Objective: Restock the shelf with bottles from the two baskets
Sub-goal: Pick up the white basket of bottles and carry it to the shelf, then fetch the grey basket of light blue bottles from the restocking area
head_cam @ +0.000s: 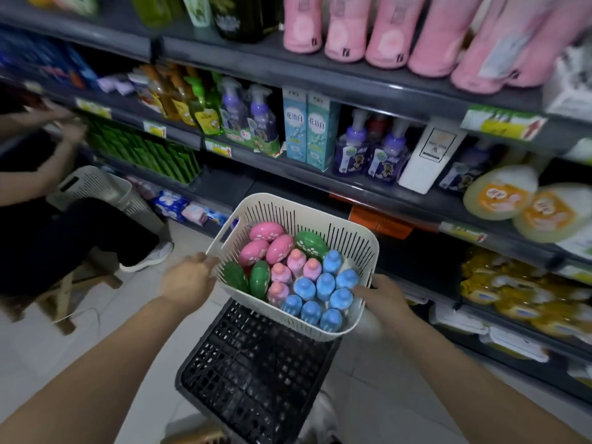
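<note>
1. The bottles are all inside the white basket (349,241). The blue bottles (323,293) stand at its near right, the small pink bottles (290,272) in the middle, and the pink egg-shaped ones (269,248) and green egg-shaped ones (259,278) lie toward its left and far side.
2. The left grip (189,280) holds the left rim of the basket, with the fingers curled over the edge. The right grip (384,298) holds the right wall of the basket, and its fingertips are partly hidden behind it.
3. Directly under the near side of the basket there is a black crate (256,373). I cannot tell if the basket rests on it or is held just above it.
4. Beyond the basket is the shelf (384,190), which carries pump bottles and boxes. Just behind and to the right of the basket, one lower level looks dark and mostly unfilled.
5. Far to the left of the basket, a second white basket (96,187) stands beside another person who sits on a stool (64,293).
6. I judge this to be the beginning: the basket is being brought to the shelf and no bottle has been taken out of it. The next move needs a stable place for the basket, so that one grip becomes free to take a bottle by its neck and put it upright on the shelf.
</note>
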### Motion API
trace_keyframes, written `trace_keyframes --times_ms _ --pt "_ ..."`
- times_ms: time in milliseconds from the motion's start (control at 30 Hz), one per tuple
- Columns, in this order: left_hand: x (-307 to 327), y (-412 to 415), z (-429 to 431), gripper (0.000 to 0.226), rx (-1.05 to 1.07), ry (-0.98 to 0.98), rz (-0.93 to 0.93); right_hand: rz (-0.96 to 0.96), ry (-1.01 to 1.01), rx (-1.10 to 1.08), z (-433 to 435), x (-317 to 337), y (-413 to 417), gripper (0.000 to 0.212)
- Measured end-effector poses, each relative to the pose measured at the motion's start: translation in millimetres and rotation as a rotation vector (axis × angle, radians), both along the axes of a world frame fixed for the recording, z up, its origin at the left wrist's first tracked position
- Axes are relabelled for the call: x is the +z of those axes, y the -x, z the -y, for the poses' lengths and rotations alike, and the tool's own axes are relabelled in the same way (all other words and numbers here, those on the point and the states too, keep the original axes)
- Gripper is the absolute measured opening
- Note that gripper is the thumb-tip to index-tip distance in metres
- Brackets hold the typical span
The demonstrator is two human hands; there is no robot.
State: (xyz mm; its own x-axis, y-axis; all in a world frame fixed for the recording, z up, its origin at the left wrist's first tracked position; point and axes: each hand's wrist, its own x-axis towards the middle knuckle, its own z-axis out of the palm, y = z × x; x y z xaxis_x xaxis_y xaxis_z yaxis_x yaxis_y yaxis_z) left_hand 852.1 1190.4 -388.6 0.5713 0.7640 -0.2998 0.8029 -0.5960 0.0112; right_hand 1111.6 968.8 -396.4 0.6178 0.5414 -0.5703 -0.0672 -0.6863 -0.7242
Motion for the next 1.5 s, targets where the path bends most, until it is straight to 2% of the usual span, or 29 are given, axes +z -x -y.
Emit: trace_keyframes --times_ms 167,267,400,500,600,667,800,900,1000,1167,1267,1400,1500 --pt "53.0 30.0 54.9 0.045 -0.126 -0.021 -0.003 0.431 0.074 0.414 27.8 47.3 13.1 0.034" --pt "79.6 53.4 89.1 0.042 -0.094 -0.033 0.049 0.579 0.053 0.565 41.4 63.1 14.9 0.027" --pt "109.6 95.1 132.8 0.042 0.062 -0.003 0.100 0.680 0.099 0.758 53.0 85.2 15.5 0.036" --pt "125.4 139.8 176.7 0.046 0.202 -0.082 0.078 0.841 0.104 0.955 58.3 94.2 19.2 0.036" --pt "139.4 188.9 246.3 0.052 0.418 -0.169 -0.037 1.103 0.082 1.222 57.4 108.9 36.8 0.056" --pt "144.1 218.6 304.0 0.055 0.570 -0.180 -0.103 1.187 0.020 1.341 57.2 119.6 60.0 0.072" --pt "157.9 261.9 426.7 0.061 0.852 -0.174 -0.173 1.219 -0.172 1.558 66.1 142.8 129.8 0.081" --pt "178.6 285.0 512.5 0.066 1.036 -0.225 -0.191 1.220 -0.450 1.690 81.6 159.5 195.0 0.083" --pt "194.1 310.2 595.4 0.071 1.203 -0.303 -0.240 1.132 -0.673 1.772 112.8 171.9 269.3 0.085" --pt "206.7 350.0 723.4 0.075 1.453 -0.361 -0.279 1.048 -0.828 1.985 192.7 191.0 388.9 0.091" --pt "206.2 375.7 797.5 0.079 1.559 -0.474 -0.243 1.022 -0.889 2.141 246.7 204.5 457.7 0.093" --pt "209.0 417.9 891.3 0.077 1.682 -0.439 -0.327 1.012 -0.995 2.290 327.0 218.8 560.8 0.101" --pt "214.8 454.6 968.6 0.077 1.748 -0.516 -0.328 0.999 -1.067 2.372 396.6 232.0 638.3 0.103"
